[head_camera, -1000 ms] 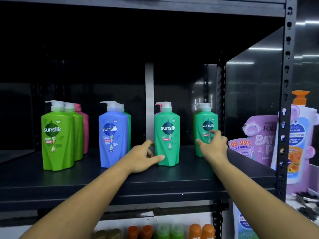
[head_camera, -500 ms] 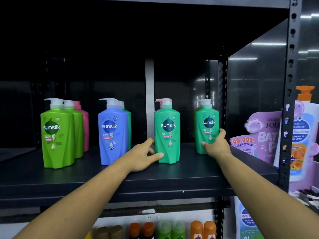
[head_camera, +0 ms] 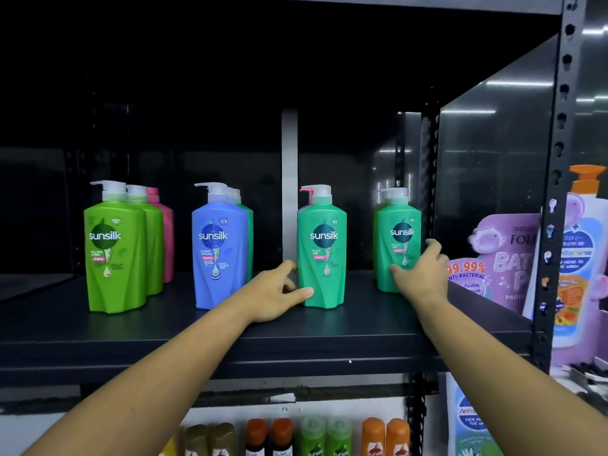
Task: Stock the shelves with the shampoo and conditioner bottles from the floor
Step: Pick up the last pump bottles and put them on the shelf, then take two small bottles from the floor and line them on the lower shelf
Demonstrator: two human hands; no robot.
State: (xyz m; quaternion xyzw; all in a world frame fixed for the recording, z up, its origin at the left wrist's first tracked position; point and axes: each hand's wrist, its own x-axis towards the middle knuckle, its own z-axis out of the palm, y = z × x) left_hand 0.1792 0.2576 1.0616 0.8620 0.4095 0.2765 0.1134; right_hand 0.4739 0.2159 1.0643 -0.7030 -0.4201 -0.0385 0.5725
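**Positioning Two Teal Bottles on the Shelf**

Both hands are engaged, one per bottle, and set well apart. The left hand [head_camera: 274,291] grips the lower left edge of the middle teal bottle [head_camera: 324,245]: the thumb lies across the front near the base and the fingers wrap behind the side. The right hand [head_camera: 419,274] grips the right teal bottle [head_camera: 396,238], with the thumb on the label face and the fingers curled round the right side.

Both grips are low on the body. This is judged to be deliberate, because a low hold lets a tall pump bottle slide or turn on its base without tipping.

Both bottles stand upright on the shelf [head_camera: 329,337] with labels facing out. The middle bottle sits nearer the front edge than the right one.

To the left, a blue bottle [head_camera: 218,248] and a front green bottle [head_camera: 115,248] head their own rows, each with further bottles behind. The spacing suggests one column per variant.

The floor and any unstocked bottles are out of view, so remaining stock cannot be assessed.
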